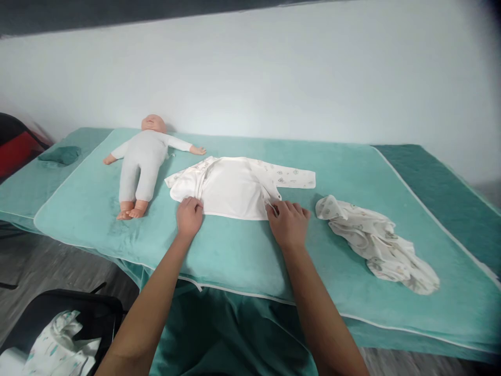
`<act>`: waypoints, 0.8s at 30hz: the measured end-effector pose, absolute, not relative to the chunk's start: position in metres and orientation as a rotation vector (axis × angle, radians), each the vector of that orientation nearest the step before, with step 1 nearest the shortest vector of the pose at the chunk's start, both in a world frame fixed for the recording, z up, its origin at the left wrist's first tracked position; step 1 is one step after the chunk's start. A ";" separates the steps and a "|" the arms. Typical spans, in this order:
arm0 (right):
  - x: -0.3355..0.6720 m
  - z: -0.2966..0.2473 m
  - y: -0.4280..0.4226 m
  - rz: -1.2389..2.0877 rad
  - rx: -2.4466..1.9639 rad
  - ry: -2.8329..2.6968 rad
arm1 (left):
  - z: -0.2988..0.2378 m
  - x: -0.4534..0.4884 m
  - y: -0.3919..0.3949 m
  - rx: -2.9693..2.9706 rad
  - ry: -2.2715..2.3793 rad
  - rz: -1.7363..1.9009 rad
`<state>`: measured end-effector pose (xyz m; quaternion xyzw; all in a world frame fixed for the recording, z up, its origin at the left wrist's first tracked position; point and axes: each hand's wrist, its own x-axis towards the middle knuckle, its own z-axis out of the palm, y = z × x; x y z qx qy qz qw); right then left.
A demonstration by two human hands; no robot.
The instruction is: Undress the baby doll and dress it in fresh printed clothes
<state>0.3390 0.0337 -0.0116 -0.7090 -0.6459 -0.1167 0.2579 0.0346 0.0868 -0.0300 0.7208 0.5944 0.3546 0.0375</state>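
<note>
A white baby shirt (235,188) with a faint print lies spread flat on a light green blanket (235,250), sleeves out to both sides. My left hand (189,215) pinches its lower left hem with curled fingers. At the lower right hem my right hand (288,222) also grips the cloth, fingers bent. A baby doll (143,162) in a pale grey suit lies on its back to the left of the shirt, arms out.
A crumpled printed white garment (378,243) lies right of my right hand. A folded dark green cloth (60,155) sits at the far left. A black bag (78,318) with printed cloth stands on the floor, lower left. A white wall runs behind.
</note>
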 end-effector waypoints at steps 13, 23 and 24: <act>0.337 0.002 0.034 0.079 -1.575 -1.737 | -0.030 0.035 0.087 2.222 1.835 1.071; 0.364 0.006 0.175 0.258 -2.021 -1.475 | -0.030 0.036 0.086 2.211 1.856 1.076; 0.364 0.004 0.183 0.268 -2.072 -1.461 | -0.030 0.036 0.086 2.206 1.855 1.076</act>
